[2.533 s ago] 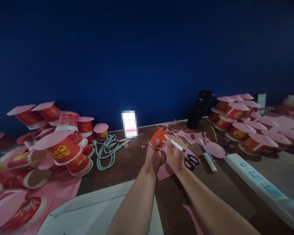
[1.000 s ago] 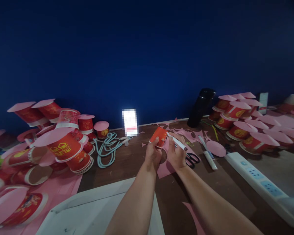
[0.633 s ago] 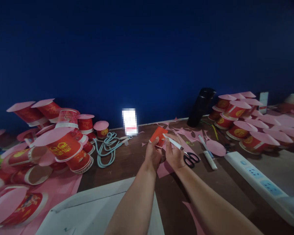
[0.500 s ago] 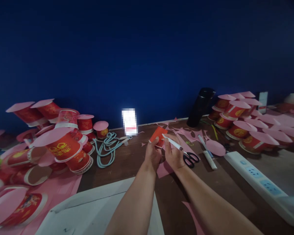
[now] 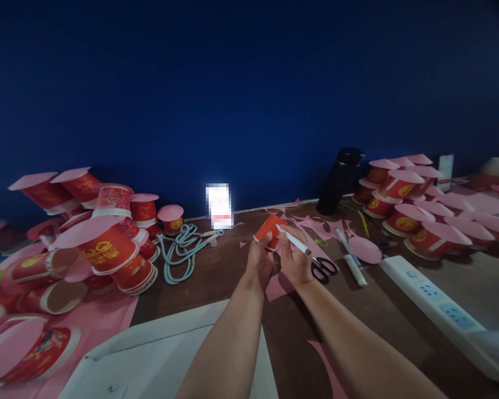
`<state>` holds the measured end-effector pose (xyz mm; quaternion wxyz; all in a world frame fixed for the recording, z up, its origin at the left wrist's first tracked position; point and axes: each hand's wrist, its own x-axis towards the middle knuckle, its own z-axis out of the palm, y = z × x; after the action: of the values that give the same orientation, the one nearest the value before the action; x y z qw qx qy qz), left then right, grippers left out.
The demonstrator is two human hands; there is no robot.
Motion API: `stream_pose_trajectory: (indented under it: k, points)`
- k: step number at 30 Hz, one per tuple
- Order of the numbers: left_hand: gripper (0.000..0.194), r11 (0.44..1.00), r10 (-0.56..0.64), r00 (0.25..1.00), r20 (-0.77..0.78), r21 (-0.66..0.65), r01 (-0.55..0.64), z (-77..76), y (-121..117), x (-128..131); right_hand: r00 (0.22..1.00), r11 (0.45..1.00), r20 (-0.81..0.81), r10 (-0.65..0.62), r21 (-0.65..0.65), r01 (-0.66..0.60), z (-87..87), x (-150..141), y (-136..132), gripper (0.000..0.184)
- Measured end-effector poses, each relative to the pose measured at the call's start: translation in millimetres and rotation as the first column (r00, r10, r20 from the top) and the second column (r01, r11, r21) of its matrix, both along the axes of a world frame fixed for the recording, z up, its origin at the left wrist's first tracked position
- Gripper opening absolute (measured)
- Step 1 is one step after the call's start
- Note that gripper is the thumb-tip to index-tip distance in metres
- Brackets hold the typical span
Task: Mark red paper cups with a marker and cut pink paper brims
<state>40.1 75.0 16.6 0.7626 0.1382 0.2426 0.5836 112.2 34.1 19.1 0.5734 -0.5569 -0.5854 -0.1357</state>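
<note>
My left hand (image 5: 260, 263) is closed around a red paper cup (image 5: 267, 226), its thumb lying on the side that faces me. The cup is tilted, and its white rim shows at the lower left. In my right hand (image 5: 295, 263) is a white marker (image 5: 296, 241), gripped like a pen, with its tip against or very close to the cup. Black-handled scissors (image 5: 324, 270) lie just right of my right hand. Under both hands is a piece of pink paper (image 5: 278, 287).
Red cups with pink paper discs (image 5: 108, 244) pile up at left; more cups (image 5: 399, 185) stand at right. Also around are a blue-grey cable (image 5: 178, 255), a black bottle (image 5: 341, 180), a glue tube (image 5: 355, 270), a power strip (image 5: 432, 299) and a white board (image 5: 170, 354).
The red cup has turned slightly in my left hand. The marker stays at its side, and my hands have hardly moved.
</note>
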Motion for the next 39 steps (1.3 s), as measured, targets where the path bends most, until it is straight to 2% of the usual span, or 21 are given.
stream_pose_trajectory:
  k: [6,19,31,39]
  points:
    - [0.018,0.999,0.003,1.000,-0.002,0.044,-0.002,-3.1,1.5,1.8,1.000,1.000,-0.022,-0.020,-0.007,0.020,-1.5,2.1,1.4,0.024]
    - [0.017,1.000,-0.010,0.999,-0.036,0.008,0.010,-6.3,2.0,0.9,0.999,0.999,-0.022,-0.048,0.022,0.048,-0.9,4.4,3.0,0.023]
    - [0.017,0.998,-0.009,1.000,-0.026,0.066,0.011,-6.7,0.6,0.2,1.000,1.000,-0.009,0.016,0.004,-0.016,3.5,-0.6,-2.9,0.019]
    - [0.020,0.997,-0.003,0.999,-0.051,0.080,0.007,-8.6,1.2,0.9,1.000,1.000,-0.010,-0.014,-0.015,0.014,-1.8,3.2,-0.1,0.020]
